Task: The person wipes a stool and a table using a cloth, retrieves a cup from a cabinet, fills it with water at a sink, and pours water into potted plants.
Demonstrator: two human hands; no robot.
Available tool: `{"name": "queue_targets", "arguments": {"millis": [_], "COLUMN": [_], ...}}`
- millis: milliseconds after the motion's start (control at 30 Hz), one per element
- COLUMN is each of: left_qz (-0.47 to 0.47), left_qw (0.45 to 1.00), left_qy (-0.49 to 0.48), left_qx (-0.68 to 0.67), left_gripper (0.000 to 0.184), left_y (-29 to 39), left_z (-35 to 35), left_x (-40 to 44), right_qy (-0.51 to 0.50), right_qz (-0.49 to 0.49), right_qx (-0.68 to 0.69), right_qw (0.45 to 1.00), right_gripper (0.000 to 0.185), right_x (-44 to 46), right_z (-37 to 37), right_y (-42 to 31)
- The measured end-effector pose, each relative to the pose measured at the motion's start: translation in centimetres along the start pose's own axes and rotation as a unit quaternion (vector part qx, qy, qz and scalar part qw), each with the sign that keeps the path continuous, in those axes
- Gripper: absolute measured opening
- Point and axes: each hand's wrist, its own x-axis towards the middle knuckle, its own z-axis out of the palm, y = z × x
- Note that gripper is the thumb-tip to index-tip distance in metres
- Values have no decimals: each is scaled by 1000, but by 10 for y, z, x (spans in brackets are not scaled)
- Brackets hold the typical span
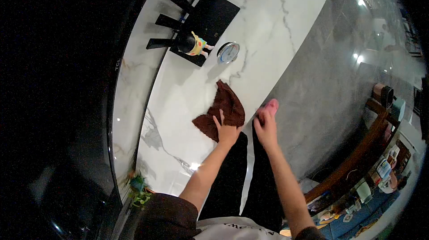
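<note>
My left hand (pixel 228 133) presses on a crumpled dark brown cloth (pixel 227 106) lying on the white marble-patterned counter (pixel 263 39). One finger and the thumb show on top of the cloth; the other fingers are partly lost in its folds. Just past the counter's edge, my right hand (pixel 267 129) hangs with curled fingers. Whether anything is inside it is hidden. Beyond those fingers shows a pink slipper (pixel 272 104), low down near the floor.
Farther along the counter stand a round dial gauge (pixel 229 53), a small figurine (pixel 197 45) and a black router (pixel 214 16) with several antennas. A large black TV (pixel 67 106) fills the left. Grey floor (pixel 317 97) lies right of the counter; a cluttered wooden-edged table (pixel 344 177) is at lower right.
</note>
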Motion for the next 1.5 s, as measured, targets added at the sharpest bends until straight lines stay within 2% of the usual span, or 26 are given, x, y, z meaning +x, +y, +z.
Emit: {"name": "queue_targets", "arguments": {"millis": [33, 100, 133, 200, 333, 367, 467, 533, 567, 633, 667, 733, 767, 800, 867, 900, 933, 1000, 1267, 1400, 1467, 1500], "left_qz": [13, 14, 19, 35, 62, 58, -1, -22, -26, -95, -100, -233, -268, -306, -343, -364, -376, -401, -388, -354, -286, -253], "left_qw": [999, 999, 999, 999, 996, 996, 979, 995, 995, 994, 994, 964, 948, 936, 902, 892, 870, 853, 858, 885, 913, 913], "left_qy": [14, 19, 33, 15, -3, -2, -143, -59, -60, 46, 48, 120, 163, 164, 246, 252, 304, 322, 329, 299, 289, 316], "left_qx": [27, 23, 10, 22, 63, 61, 147, 80, 74, -7, -13, -41, -54, -54, -86, -87, -89, -88, -69, -44, -33, -45], "left_gripper": [57, 60, 61, 62, 65, 65, 75, 83, 83, 86, 86, 90, 87, 85, 80, 77, 74, 74, 70, 69, 71, 73], "left_y": [5, 8, 9, 10, 8, 8, 6, 9, 16, 30, 37, 52, 56, 59, 59, 63, 65, 66, 84, 103, 115, 119], "left_z": [-1, 12, 17, 23, 19, 10, -20, -15, -13, -13, -16, -21, -23, -26, -30, -44, -48, -51, -69, -69, -79, -84], "left_x": [-5, -7, -9, -17, -22, -20, -1, 9, 13, 24, 34, 57, 72, 85, 114, 125, 134, 146, 179, 194, 198, 200], "right_qy": [1, 37, 44, 12, -61, -96, -151, -169, -148, -110, -115, -54, -35, -16, 18, 24, 32, 50, 45, 49, 46, 40], "right_qz": [-62, -183, -223, -262, -271, -239, -188, -167, -173, -172, -175, -81, -53, -24, 8, 39, 70, 78, 107, 96, 92, 95], "right_qx": [-48, -14, -44, -133, -235, -226, -191, -168, -121, -34, -38, 38, 62, 86, 193, 199, 206, 192, 190, 195, 198, 203], "right_qw": [997, 982, 973, 956, 932, 940, 952, 957, 966, 978, 977, 995, 996, 996, 981, 979, 975, 977, 975, 975, 975, 974], "right_gripper": [35, 44, 50, 56, 55, 50, 46, 46, 45, 38, 38, 40, 41, 43, 47, 47, 47, 45, 45, 47, 48, 48], "right_x": [36, 101, 126, 169, 198, 197, 195, 194, 191, 182, 175, 163, 158, 152, 143, 137, 131, 121, 118, 119, 119, 118], "right_z": [-11, -1, -1, 6, 21, 20, 16, 11, 7, -10, -21, -47, -60, -75, -99, -115, -131, -162, -213, -215, -216, -216], "right_y": [-44, -75, -96, -113, -98, -96, -88, -76, -68, -58, -51, -39, -32, -22, 11, 23, 32, 43, 58, 48, 39, 37]}}
